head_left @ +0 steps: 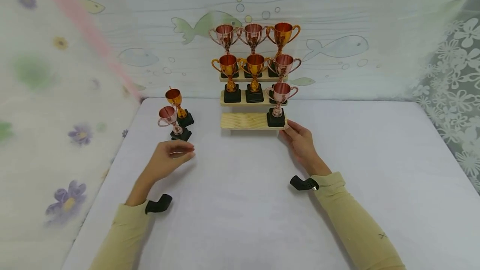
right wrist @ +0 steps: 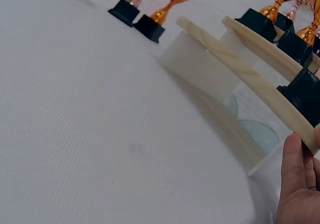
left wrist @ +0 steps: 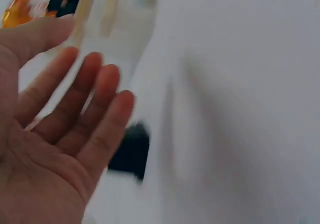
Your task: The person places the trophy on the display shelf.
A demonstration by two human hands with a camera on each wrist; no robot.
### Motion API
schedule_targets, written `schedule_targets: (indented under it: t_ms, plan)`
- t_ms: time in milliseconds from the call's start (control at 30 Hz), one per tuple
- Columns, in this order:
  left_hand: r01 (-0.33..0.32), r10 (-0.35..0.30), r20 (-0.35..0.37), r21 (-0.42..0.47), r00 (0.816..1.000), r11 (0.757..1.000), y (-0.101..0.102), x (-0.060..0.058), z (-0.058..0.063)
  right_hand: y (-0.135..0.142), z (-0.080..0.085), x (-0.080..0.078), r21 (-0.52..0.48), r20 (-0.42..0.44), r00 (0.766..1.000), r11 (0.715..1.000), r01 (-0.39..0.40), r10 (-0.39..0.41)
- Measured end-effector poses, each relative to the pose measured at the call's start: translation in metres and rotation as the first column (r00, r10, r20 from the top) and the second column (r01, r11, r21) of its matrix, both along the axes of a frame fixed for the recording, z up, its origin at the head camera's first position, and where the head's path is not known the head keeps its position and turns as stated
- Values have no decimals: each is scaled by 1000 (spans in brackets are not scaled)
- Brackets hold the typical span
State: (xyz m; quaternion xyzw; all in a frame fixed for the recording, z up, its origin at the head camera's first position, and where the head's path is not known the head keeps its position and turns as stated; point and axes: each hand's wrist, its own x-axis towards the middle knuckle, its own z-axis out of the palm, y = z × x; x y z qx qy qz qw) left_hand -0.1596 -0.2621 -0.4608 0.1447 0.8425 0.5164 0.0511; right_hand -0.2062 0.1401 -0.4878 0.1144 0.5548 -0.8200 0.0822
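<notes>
A three-tier wooden display stand (head_left: 243,121) stands at the back of the table with small trophy cups on its boards. On the lowest board one rose-gold trophy (head_left: 281,91) is at the right end, on a black base. My right hand (head_left: 301,144) grips that board's right end, fingers at its edge in the right wrist view. To the left, a rose-gold trophy (head_left: 168,114) and a gold trophy (head_left: 174,96) stand close together on the table. Just in front of them hovers my left hand (head_left: 168,159), fingers loosely bent, holding nothing in the left wrist view.
The middle board carries two gold trophies (head_left: 255,65) and a rose-gold one (head_left: 283,63). Two rose-gold trophies (head_left: 225,34) and a gold one (head_left: 283,32) stand on the top board. A fish-patterned curtain (head_left: 150,24) hangs behind the white table (head_left: 240,203).
</notes>
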Motion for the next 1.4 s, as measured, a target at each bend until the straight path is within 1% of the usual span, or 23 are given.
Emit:
schedule_targets:
  t_ms: [67,100,133,167,200,233,300,367,400,467,533,600,633,667,700,800,867,900,1033,1100,1267,1333,1400]
  plan:
    - [-56,56,-5,-32,998,998,-22,4,5,0,0,0,-6,-2,1000,1000,-2,2]
    - [-95,94,-17,-43,995,995,-31,6,7,0,0,0,-13,-3,1000,1000,-1,1]
    - [-142,140,-38,-54,989,988,-38,7,9,0,0,0,-17,-4,1000,1000,1,-1]
    - [-195,191,-67,-61,979,979,-44,8,10,-1,0,1,-21,-4,1000,1000,0,0]
    - [-250,243,-95,-62,965,966,-48,9,12,-1,0,1,-25,-4,1000,1000,0,0]
    - [-307,299,-120,-52,947,950,-50,9,12,-1,0,1,-27,-4,1000,1000,0,0]
    - [-411,404,-146,-13,903,912,-51,8,12,-1,-1,1,-33,-3,1000,999,3,-4]
    - [-490,489,-140,29,861,871,-48,7,11,-1,-1,1,-34,-3,1000,999,4,-4]
    - [-522,524,-124,49,843,852,-46,7,9,-2,-1,0,-37,-2,1000,999,5,-5]
    - [-563,568,-87,80,818,823,-40,5,6,-1,-1,1,-37,-2,1000,999,1,-1]
    - [-582,588,-58,99,807,807,-32,4,4,-2,-1,1,-42,0,1000,999,0,0]
    - [-582,593,-55,134,804,802,-25,2,3,-2,-1,0,-43,1,1000,999,-2,2]
    - [-575,590,-65,161,805,802,-22,1,3,-2,0,0,-41,0,1000,999,-2,2]
    - [-572,591,-79,179,803,801,-16,2,6,-2,0,0,-42,1,1000,999,0,0]
    - [-570,595,-99,202,797,797,-12,0,6,-2,0,0,-42,3,1000,999,2,-2]
    - [-566,615,-151,270,774,779,-2,-6,5,-1,0,-1,-39,5,1000,999,2,-2]
    - [-567,629,-167,306,759,765,4,-10,6,0,0,0,-34,8,1000,999,2,-2]
    - [-564,634,-174,325,753,759,5,-13,2,0,0,0,-33,9,1000,999,2,-2]
    - [-558,646,-167,376,745,740,14,-21,3,1,0,0,-28,15,1000,1000,-1,1]
    - [-561,654,-151,397,741,727,17,-24,2,2,-1,0,-33,14,1000,999,0,0]
    - [-564,679,-108,471,726,678,22,-31,2,2,0,0,-35,10,1000,999,-3,3]
    - [-549,680,-103,508,726,663,24,-32,1,1,0,1,-35,9,1000,999,-7,7]
    - [-538,680,-104,530,726,655,26,-32,2,1,1,1,-40,7,1000,999,-7,7]
